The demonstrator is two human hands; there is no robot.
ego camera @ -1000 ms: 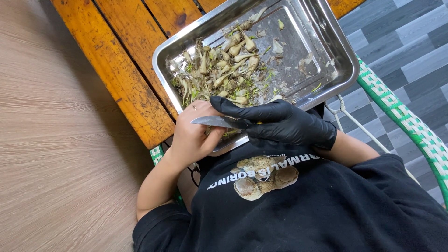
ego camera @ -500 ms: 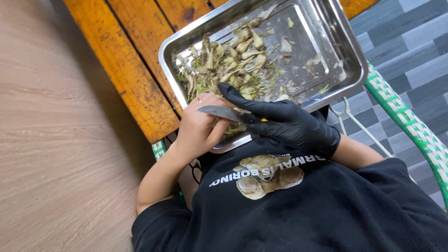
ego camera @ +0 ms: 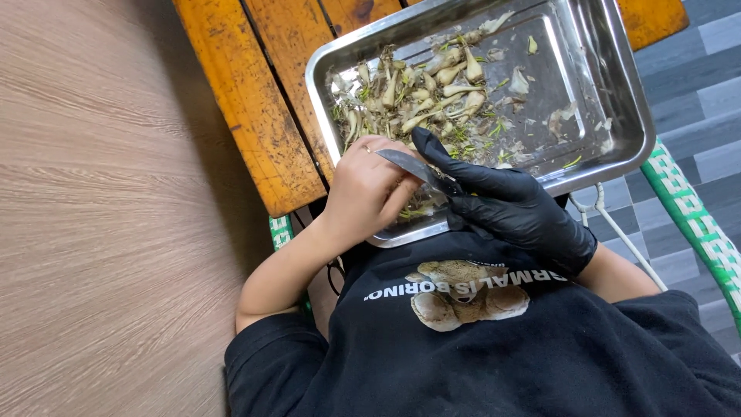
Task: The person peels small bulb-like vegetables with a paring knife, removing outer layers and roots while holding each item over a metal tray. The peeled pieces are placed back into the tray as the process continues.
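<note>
My bare left hand (ego camera: 363, 193) is curled over the near rim of a steel tray (ego camera: 617, 85), pinching a small vegetable piece that its fingers mostly hide. My right hand (ego camera: 509, 208), in a black glove, grips a small knife (ego camera: 405, 163). The grey blade lies across the left hand's fingers. Both hands touch each other above the tray's near corner. A pile of pale trimmed stalks and green peelings (ego camera: 421, 96) fills the tray's left half. Scattered scraps lie on its right half.
The tray rests on an orange wooden slatted table (ego camera: 255, 100). A green and white woven chair edge (ego camera: 695, 224) runs along my right side, with a white cord (ego camera: 617, 232) near it. Wood-look flooring (ego camera: 93, 208) lies to the left, grey tiles (ego camera: 695, 62) to the right.
Both hands stay pressed together with the knife between them and have shifted slightly over the tray's near rim. The blade has turned a little across the left fingers.
</note>
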